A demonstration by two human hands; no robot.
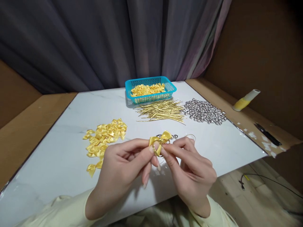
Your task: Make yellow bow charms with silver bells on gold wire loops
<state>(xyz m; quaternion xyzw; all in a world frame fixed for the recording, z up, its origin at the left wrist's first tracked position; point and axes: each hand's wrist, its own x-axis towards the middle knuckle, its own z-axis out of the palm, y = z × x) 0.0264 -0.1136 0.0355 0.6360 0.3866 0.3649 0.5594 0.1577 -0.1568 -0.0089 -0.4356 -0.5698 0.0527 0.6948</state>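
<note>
One glossy satin bow (166, 135), looped golden wire (153, 150)

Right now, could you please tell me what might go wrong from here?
The bow, held only at the fingertips of the left hand and right hand, could slip. Loose beads just beyond the hands might get knocked away. The bead pile reaches about to the tabletop's right edge, so a bump could scatter some past it.
</note>
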